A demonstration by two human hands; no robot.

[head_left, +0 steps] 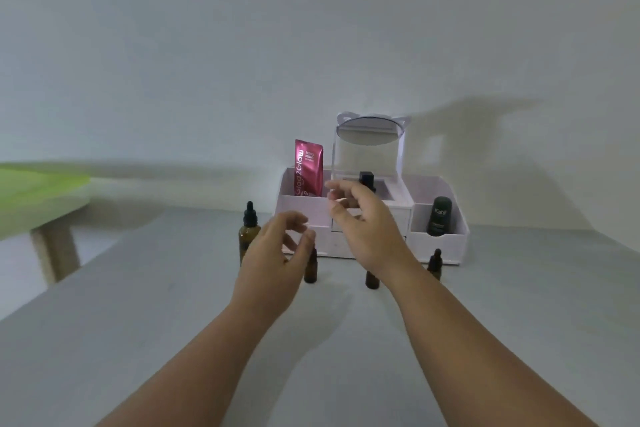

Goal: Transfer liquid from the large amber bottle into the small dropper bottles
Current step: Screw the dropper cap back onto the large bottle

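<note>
Forearms: both bare, reaching from the near edge over the grey worktop [138, 340].
Left hand [273, 253]: fingers curled loosely and apart, holding nothing, hovering in front of the large amber bottle [248, 236].
Right hand [363, 222]: fingers spread, empty, raised before the white organiser [438, 243] at twelve o'clock.
Large amber bottle: upright at about eleven o'clock from the hands, black dropper cap on, partly hidden by the left hand.
Small dropper bottles: three counted; one [310, 267] just right of the left hand, one [372, 279] under the right wrist, one [434, 263] at two o'clock beside the organiser; only the last shows its cap clearly.
Large bottles: one.
Organiser contents: one pink sachet [308, 166], one dark container [439, 215], one black-capped item [367, 178] behind the right hand, round mirror [367, 130] on top.
Progress: likely the very start; no bottle gripped.
Risk: the small bottles stand close under both wrists, so a lowered forearm could topple them; a hasty pour into such narrow necks would probably spill on the worktop.
</note>
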